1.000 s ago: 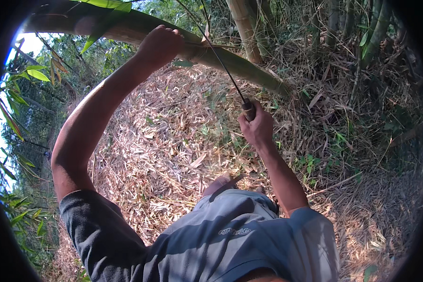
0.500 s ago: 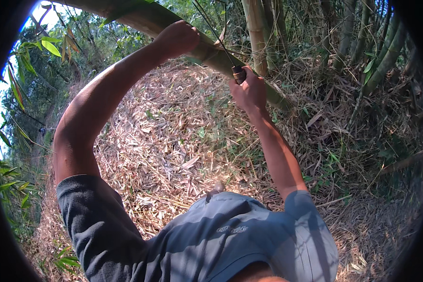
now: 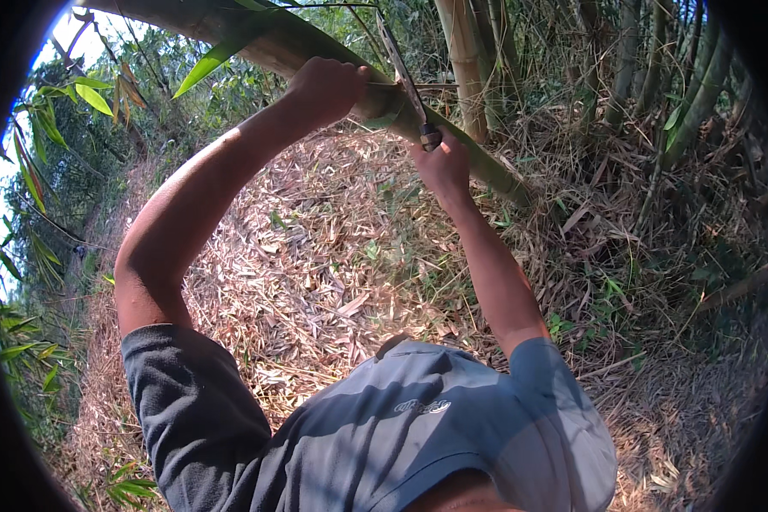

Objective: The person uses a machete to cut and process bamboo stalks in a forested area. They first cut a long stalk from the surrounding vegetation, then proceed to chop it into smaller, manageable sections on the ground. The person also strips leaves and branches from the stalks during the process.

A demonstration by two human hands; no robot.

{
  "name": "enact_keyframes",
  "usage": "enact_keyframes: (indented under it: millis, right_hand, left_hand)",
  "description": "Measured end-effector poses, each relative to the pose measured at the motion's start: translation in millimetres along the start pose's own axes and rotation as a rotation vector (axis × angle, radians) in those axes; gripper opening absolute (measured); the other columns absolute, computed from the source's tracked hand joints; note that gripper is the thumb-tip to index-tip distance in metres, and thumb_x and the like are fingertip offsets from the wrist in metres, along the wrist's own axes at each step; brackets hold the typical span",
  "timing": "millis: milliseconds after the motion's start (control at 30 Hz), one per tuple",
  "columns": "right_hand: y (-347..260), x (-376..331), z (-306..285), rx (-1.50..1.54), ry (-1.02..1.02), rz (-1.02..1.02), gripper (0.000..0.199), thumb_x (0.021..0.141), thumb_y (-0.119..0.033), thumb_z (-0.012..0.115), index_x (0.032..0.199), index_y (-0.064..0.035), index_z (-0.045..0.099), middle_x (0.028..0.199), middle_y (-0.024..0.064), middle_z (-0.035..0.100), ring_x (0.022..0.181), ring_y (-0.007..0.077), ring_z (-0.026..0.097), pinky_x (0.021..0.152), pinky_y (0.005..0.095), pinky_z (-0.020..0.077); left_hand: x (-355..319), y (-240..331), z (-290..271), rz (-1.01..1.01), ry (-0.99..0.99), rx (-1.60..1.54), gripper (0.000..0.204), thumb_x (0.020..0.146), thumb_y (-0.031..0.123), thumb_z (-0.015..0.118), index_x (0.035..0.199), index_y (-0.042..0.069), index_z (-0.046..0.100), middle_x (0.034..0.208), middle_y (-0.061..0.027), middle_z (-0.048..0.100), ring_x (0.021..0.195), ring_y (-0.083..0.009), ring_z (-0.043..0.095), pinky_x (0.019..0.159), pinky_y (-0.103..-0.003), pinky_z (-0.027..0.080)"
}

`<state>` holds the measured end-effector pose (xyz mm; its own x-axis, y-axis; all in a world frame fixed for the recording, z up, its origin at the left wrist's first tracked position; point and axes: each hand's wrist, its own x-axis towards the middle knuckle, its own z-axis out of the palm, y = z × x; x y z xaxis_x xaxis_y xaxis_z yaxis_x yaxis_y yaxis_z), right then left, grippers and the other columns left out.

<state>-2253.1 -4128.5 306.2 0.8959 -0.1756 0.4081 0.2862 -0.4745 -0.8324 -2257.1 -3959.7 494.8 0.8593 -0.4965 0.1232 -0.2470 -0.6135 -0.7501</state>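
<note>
A thick green bamboo stem (image 3: 269, 41) slants across the top of the head view, from the upper left down to the right. My left hand (image 3: 326, 87) is closed in a fist against this stem; its fingers face away, so what they grip is hidden. A thin twig (image 3: 435, 85) sticks out of the stem just to the right of that fist. In my right hand (image 3: 445, 166) is the dark handle of a machete (image 3: 408, 84), held beside the stem's near side. Its long blade points up and a little left, crossing in front of the stem close to the twig.
Standing bamboo stems (image 3: 463, 64) crowd the back and right. Dry fallen leaves (image 3: 307, 247) cover the sloping ground below my arms. Green leaves (image 3: 218, 61) hang near the stem, and more foliage (image 3: 47, 124) is at the left edge.
The machete blade has turned from a thin edge-on line to show more of its flat side. My right hand sits slightly lower and further left, my left hand slightly lower.
</note>
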Motion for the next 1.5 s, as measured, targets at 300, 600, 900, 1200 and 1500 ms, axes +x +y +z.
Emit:
enact_keyframes:
  millis: [300,600,900,1200,1500]
  right_hand:
    - [-11,-12,1,0.092,-0.018,-0.016,0.027,0.076,-0.026,0.068,0.086,-0.0025,0.061,0.067,0.0131,0.066,0.065,0.0313,0.068,0.064,0.0441,0.0531]
    - [-24,-20,17,0.109,0.049,-0.029,0.027,0.076,-0.027,0.068,0.084,-0.0029,0.060,0.063,0.0101,0.063,0.061,0.0288,0.066,0.062,0.0423,0.0521]
    - [-20,-24,34,0.154,0.157,-0.054,0.025,0.076,-0.022,0.071,0.085,-0.0018,0.059,0.060,0.0087,0.057,0.056,0.0267,0.060,0.060,0.0421,0.0472]
    - [-11,-31,41,0.320,0.188,-0.091,0.021,0.075,-0.014,0.072,0.081,-0.0023,0.056,0.057,0.0020,0.046,0.050,0.0175,0.047,0.056,0.0370,0.0407]
    - [-12,-39,33,0.404,0.151,0.016,0.014,0.075,-0.008,0.066,0.082,-0.0028,0.056,0.062,0.0012,0.052,0.052,0.0125,0.053,0.052,0.0329,0.0432]
  left_hand:
    - [-10,-17,49,-0.062,0.372,-0.137,0.018,0.093,0.030,0.057,0.092,0.013,0.063,0.073,-0.0059,0.070,0.067,-0.0247,0.071,0.056,-0.037,0.057]
    - [-11,-12,48,-0.106,0.341,-0.162,0.011,0.091,0.023,0.057,0.094,0.017,0.066,0.074,-0.0049,0.070,0.071,-0.0245,0.072,0.059,-0.037,0.057]
    - [-2,-8,59,-0.083,0.471,-0.102,0.025,0.094,0.025,0.055,0.073,0.015,0.062,0.065,-0.0057,0.067,0.061,-0.0235,0.070,0.050,-0.036,0.055]
    - [-3,-5,48,-0.121,0.374,-0.123,0.013,0.082,0.019,0.065,0.072,0.016,0.073,0.073,-0.0051,0.072,0.070,-0.0208,0.073,0.055,-0.032,0.057]
    - [2,-1,38,-0.130,0.314,-0.142,0.011,0.083,0.019,0.066,0.077,0.013,0.073,0.078,-0.0066,0.072,0.075,-0.0235,0.073,0.062,-0.036,0.059]
